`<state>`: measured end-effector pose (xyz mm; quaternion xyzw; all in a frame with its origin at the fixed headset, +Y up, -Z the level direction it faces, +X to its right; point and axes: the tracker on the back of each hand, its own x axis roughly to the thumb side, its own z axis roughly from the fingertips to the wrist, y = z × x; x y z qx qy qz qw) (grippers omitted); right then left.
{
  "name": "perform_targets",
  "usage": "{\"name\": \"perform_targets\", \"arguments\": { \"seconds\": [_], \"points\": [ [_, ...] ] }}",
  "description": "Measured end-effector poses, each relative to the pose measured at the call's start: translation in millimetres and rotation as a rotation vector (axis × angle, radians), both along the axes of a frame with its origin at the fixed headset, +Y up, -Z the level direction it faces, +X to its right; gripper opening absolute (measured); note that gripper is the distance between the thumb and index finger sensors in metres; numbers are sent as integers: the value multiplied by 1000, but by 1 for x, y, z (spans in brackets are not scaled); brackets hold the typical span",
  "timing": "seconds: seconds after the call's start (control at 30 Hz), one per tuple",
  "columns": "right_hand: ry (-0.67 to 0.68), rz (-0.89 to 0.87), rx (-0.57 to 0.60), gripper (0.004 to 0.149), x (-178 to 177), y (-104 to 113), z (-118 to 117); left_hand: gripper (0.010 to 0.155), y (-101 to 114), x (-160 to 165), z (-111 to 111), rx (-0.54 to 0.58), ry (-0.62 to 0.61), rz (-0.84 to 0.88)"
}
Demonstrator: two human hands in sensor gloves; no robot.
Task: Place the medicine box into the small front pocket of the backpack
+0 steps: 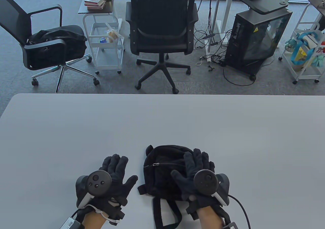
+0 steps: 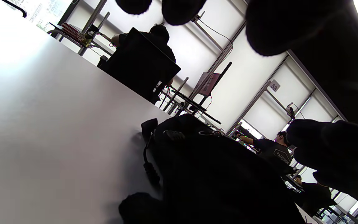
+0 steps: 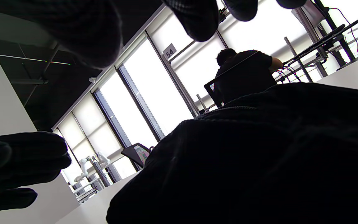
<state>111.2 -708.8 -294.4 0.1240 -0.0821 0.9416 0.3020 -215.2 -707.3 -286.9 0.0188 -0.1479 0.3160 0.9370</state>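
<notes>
Table view: daylight is coming evenly from the windows at top, focus sharp, edges bowing slightly. Both wrist views: bright windows are backlighting everything, so the backpack [image 2: 216, 174] and glove fingers [image 3: 194, 15] are reading as black silhouettes; table [image 2: 17, 40] is glaring white.

The right hand [image 1: 200, 173] lies flat on the black backpack [image 1: 165, 173]; the left hand [image 1: 111, 178] seems to rest on the table [image 1: 162, 122] beside it.

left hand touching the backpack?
Apart. The table view shows bare table between the left hand and the backpack.
</notes>
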Motion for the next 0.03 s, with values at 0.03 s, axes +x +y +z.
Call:
{"name": "perform_targets", "arguments": {
  "seconds": [0.03],
  "points": [
    [2, -1, -6, 88, 0, 0, 0, 85, 0, 0, 0, 0, -1, 3]
  ]
}}
